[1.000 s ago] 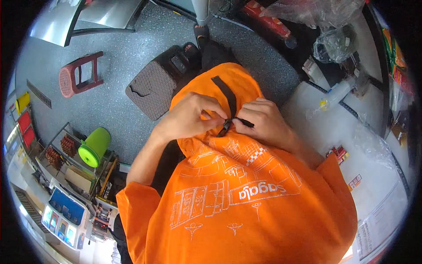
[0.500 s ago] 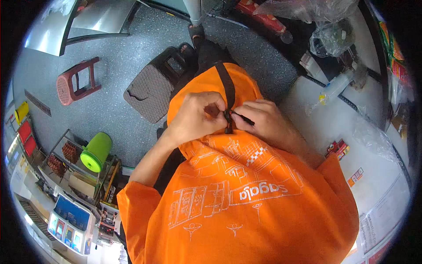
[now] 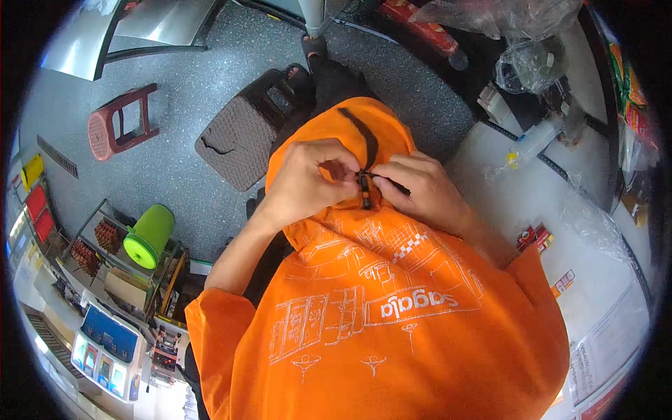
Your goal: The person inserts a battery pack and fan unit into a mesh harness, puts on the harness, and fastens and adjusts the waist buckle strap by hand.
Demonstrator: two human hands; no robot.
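My left hand is closed in a pinch on a black strap at a small dark buckle-like piece in front of my belly. From the other side, my right hand pinches a short black end of the same strap, which pokes out past its fingers. The hands nearly meet at the dark piece, and the fingertips partly hide how the strap runs through it. Beneath them lies my orange shirt, printed with white line drawings and lettering. The strap's upper part curves loosely over the orange cloth.
A brown woven-pattern stool stands by my legs, with a reddish stool farther left. A green bin is beside a rack at lower left. On my right, a white counter carries plastic wrap and small red packets.
The strap above my hands has gone from taut and straight to slack and curved. Both hands keep their pinch at nearly the same spot. The view has shifted slightly.
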